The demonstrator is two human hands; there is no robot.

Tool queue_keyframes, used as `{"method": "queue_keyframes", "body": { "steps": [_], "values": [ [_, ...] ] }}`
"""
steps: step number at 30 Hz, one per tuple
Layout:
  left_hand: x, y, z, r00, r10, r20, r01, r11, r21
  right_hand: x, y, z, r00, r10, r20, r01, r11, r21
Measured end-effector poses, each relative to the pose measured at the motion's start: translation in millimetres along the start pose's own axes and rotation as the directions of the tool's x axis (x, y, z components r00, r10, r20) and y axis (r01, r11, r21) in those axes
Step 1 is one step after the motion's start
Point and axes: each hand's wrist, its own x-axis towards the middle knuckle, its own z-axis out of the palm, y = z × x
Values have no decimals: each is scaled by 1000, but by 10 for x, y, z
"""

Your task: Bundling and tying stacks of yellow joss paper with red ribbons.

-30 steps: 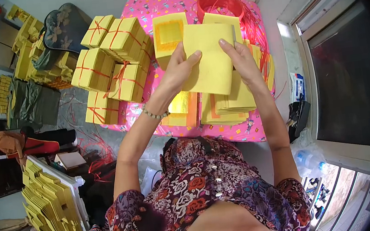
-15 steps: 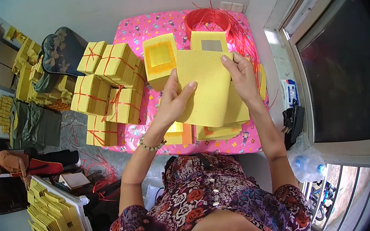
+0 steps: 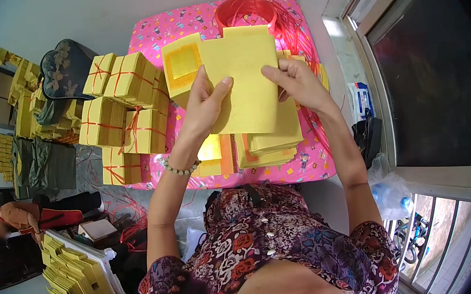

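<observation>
Many tied yellow bundles [image 3: 121,110] with red string already sit piled on the left side of the pink table [image 3: 307,165], and loose yellow stacks [image 3: 273,143] still lie flat near the front edge, so I think a good part is done and more is left. Both hands are closed on one big yellow sheet stack [image 3: 245,82], held up above the table: the left hand [image 3: 204,101] pinches its left edge and the right hand [image 3: 295,82] pinches its right edge.

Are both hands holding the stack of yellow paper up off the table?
Yes: the left hand and right hand grip the stack of yellow paper from either side, above the pink table.
</observation>
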Motion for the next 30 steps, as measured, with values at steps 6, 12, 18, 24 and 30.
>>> {"method": "queue_keyframes", "body": {
  "steps": [6, 12, 18, 24, 30],
  "values": [
    [16, -109, 108, 997, 43, -62, -38, 996, 86, -65, 134, -70, 997, -1, 83, 7, 998, -68],
    [50, -218, 142, 996, 51, -67, -47, 997, 69, -222, 418, -80, 989, 83, 123, -76, 995, -62],
    [-10, -275, 306, 975, 83, -208, -62, 993, 103, -411, 369, -72, 978, 146, 151, -158, 985, 66],
    [-66, -361, 416, 918, 159, -363, -138, 987, 86, -428, 422, -95, 988, 122, 95, -138, 972, 190],
    [-206, -396, 531, 845, 201, -496, -212, 977, 36, -329, 535, -9, 991, 22, -129, 29, 926, 376]
  ]
}}
